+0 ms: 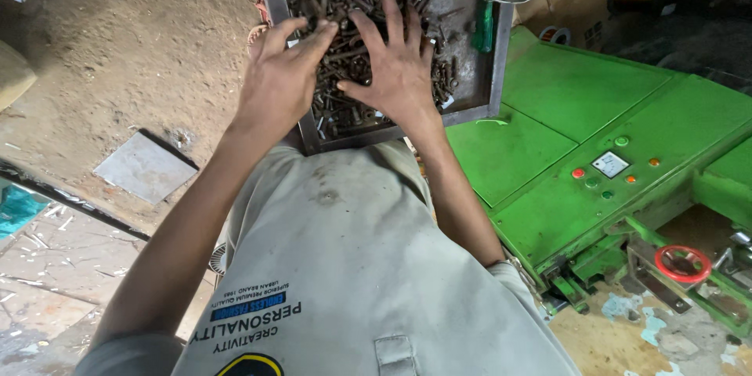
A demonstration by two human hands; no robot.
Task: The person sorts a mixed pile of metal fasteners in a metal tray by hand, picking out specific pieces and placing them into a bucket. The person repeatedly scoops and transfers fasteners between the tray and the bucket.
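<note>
Both hands lie flat on a heap of bolts (pixel 345 0) in a metal tray (pixel 478 102). The left hand (pixel 278 82) and right hand (pixel 399 70) have fingers spread, each grip apart and clamping nothing.

One head-worn view looks steeply down, close over the metal tray (pixel 486 70) and workshop floor (pixel 117 47).
</note>
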